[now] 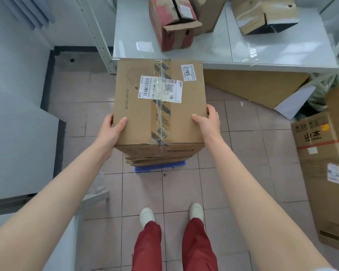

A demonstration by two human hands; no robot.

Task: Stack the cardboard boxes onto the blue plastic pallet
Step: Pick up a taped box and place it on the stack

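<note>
I hold the taped cardboard box (159,102) by its near corners — my left hand (111,130) and right hand (207,122) each clamped on it, thumbs on top. It sits over the stacked boxes (159,153) on the blue plastic pallet (159,167). I should line its edges up with the stack below and lower it level — fingers slipping out last.

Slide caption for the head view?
Both hands, left and right, grip a taped brown cardboard box atop a stack on the blue plastic pallet.
</note>
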